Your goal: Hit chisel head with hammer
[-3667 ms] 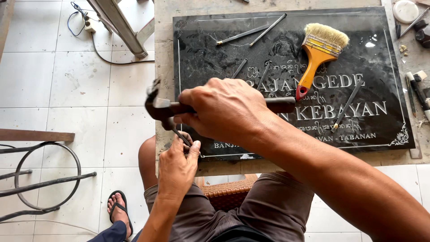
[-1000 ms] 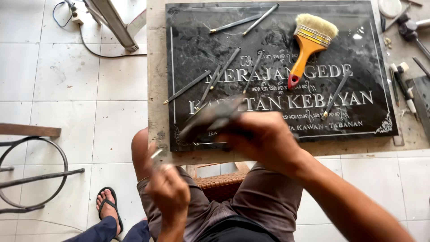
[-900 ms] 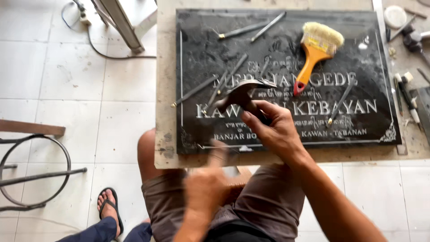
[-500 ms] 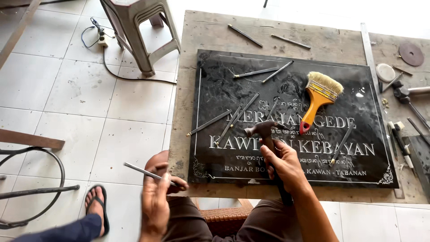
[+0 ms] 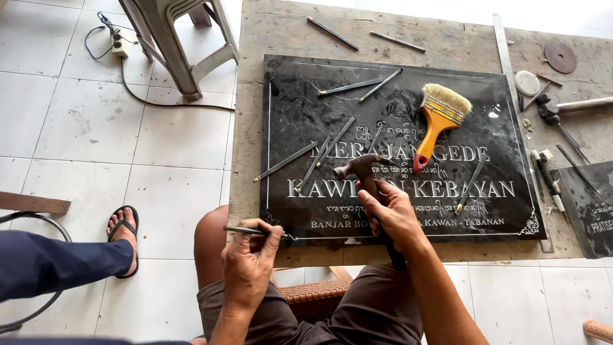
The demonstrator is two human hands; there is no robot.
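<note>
A black stone plaque with carved pale lettering lies on a wooden board. My left hand pinches a thin metal chisel, its tip touching the plaque's lower-left corner. My right hand grips the handle of a small hammer, whose dark head rests on the plaque's middle. Several other chisels lie scattered on the stone. A yellow-handled paintbrush lies on the plaque's right half.
A plastic stool and a power strip with cable stand on the tiled floor at upper left. Another person's leg and sandalled foot reach in from the left. Tools, a metal ruler and discs lie along the board's right side.
The hammer has come down from mid-air onto the plaque. My left hand has brought a chisel from my lap up to the plaque's lower-left corner. The camera view has tilted up.
</note>
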